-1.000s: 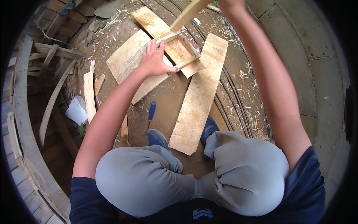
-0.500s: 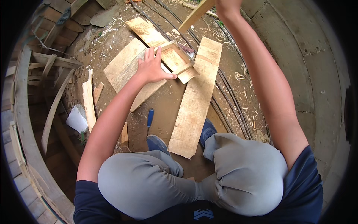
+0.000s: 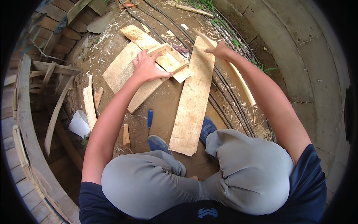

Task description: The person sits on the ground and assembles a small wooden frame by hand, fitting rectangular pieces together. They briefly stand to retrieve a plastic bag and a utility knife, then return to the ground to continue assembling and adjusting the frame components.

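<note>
Lowered since half a second ago: right hand (image 3: pixel 220 50), clenched round wooden strip (image 3: pixel 204 39) at long plank's (image 3: pixel 194 100) far end. Apparently steadying box frame (image 3: pixel 181 68), on boards (image 3: pixel 118 69) over dirt ground (image 3: pixel 160 98), with left hand (image 3: pixel 146 68) spread wide along left side. Best to brace firmly, keep fingertips off rim, control strip's free end.

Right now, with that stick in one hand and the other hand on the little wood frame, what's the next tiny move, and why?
Probably bring the wooden stick slowly toward the small wooden frame: the right hand grips it off to the side, apart from the frame, while the left hand is spread over the frame's side and could steady it.
</note>
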Demonstrator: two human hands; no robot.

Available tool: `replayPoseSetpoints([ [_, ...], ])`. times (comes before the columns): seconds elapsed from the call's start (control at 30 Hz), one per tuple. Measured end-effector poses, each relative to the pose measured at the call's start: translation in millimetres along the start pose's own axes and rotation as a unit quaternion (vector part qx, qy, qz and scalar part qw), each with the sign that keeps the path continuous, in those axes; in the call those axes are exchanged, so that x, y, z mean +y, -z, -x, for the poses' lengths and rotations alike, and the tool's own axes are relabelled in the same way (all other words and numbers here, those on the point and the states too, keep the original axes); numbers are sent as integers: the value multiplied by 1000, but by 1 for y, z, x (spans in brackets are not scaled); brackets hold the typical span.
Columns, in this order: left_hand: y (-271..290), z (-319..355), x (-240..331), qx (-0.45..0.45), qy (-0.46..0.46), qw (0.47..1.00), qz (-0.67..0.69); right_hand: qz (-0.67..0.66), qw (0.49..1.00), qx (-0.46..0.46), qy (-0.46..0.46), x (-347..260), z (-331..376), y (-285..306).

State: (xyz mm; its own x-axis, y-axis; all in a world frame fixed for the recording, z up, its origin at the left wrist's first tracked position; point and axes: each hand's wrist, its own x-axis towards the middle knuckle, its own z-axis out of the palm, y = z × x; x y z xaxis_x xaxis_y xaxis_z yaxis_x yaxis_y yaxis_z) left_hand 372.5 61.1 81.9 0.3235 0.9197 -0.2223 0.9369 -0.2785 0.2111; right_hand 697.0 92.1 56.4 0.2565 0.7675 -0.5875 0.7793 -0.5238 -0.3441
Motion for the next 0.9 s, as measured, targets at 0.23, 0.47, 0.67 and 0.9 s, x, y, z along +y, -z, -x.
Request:
replayPoseSetpoints([
  [0.23, 62, -4, 1, -10, 11, 975, 223, 86, 983, -111, 115, 42, 7, -49],
  [0.47, 120, 45, -36, 155, -32, 928, 336, -15, 976, 69, 205, -3, 43, 19],
  [0.67, 86, 119, -60, 337, 98, 922, 162, 62, 926, 70, 364, -29, 127, 49],
  [0.9, -5, 148, -78, 287, 195, 923, 167, 181, 898, 3, 402, -20, 163, -21],
])
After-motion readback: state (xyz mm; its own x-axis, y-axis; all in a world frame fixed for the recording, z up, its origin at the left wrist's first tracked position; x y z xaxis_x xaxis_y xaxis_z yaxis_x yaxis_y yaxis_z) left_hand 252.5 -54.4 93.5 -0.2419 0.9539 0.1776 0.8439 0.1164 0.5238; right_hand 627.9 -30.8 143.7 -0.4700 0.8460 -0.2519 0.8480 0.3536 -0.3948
